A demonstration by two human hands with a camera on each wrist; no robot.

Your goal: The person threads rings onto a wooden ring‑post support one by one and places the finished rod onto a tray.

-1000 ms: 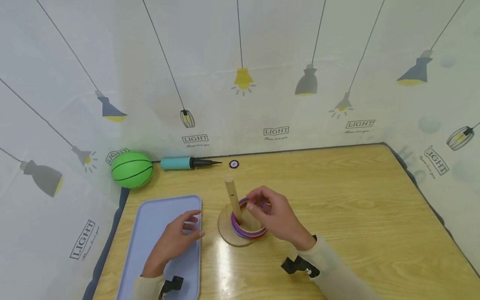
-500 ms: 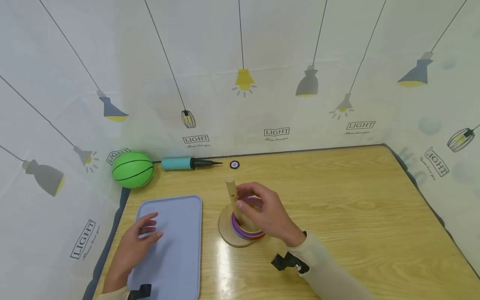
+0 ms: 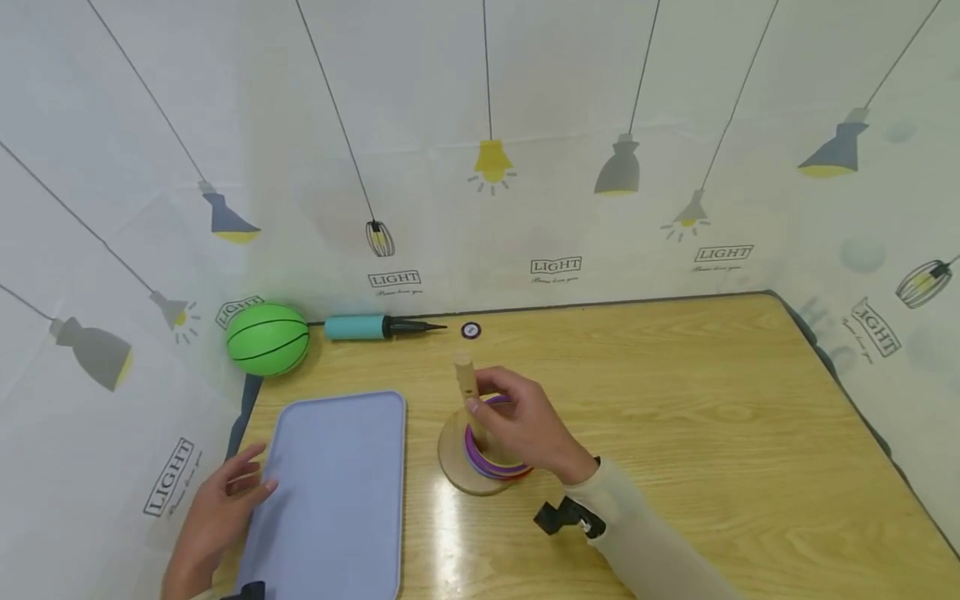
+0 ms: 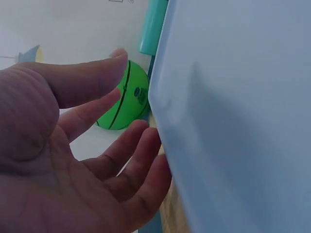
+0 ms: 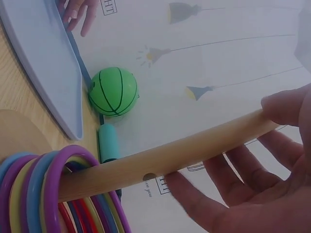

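A wooden post (image 3: pixel 464 373) stands on a round wooden base (image 3: pixel 452 454), leaning slightly in the head view. Several coloured rings (image 5: pixel 54 187) in purple, blue, yellow and red are stacked around its lower part. My right hand (image 3: pixel 528 425) grips the post above the rings, thumb on one side and fingers on the other. My left hand (image 3: pixel 213 512) is at the left edge of a pale blue tray (image 3: pixel 330 479), fingers relaxed and slightly bent, holding nothing. In the left wrist view its fingertips (image 4: pixel 154 138) are right at the tray's rim.
A green ball (image 3: pixel 267 340) sits at the table's back left corner. Beside it lies a teal hand pump (image 3: pixel 356 327) with a black nozzle, then a small round dark disc (image 3: pixel 471 330). Wood-grain tabletop (image 3: pixel 712 433) stretches to the right. A lamp-patterned cloth (image 3: pixel 562 208) rises behind the table.
My left hand has moved left across the tray to its outer edge. My right hand has moved left from over the rings and taken hold of the post.
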